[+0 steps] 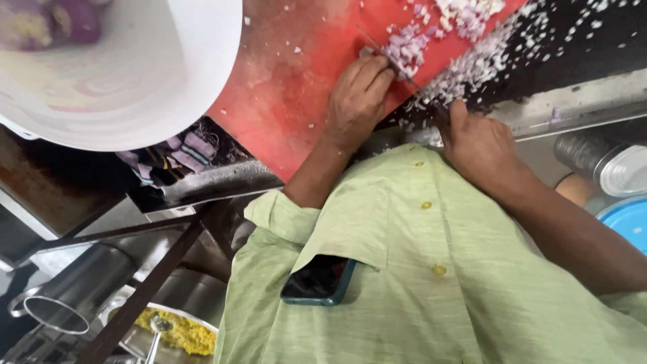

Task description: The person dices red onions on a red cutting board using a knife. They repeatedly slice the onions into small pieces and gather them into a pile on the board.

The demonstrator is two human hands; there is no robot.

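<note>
Your left hand (357,98) presses chopped onion (408,48) steady on red board (290,81); right hand (478,145) grip closed round knife (404,71) handle, blade angled for mincing.

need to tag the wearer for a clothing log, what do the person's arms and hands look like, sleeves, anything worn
Both hands are bare: no gloves, rings or watch visible on the left hand or the right hand. The light green woven shirt has yellow buttons; its left sleeve is rolled up to the elbow, leaving the forearms uncovered.

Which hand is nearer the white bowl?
Left. The left hand rests on the red board beside the white bowl; the right hand grips the knife farther away.
</note>
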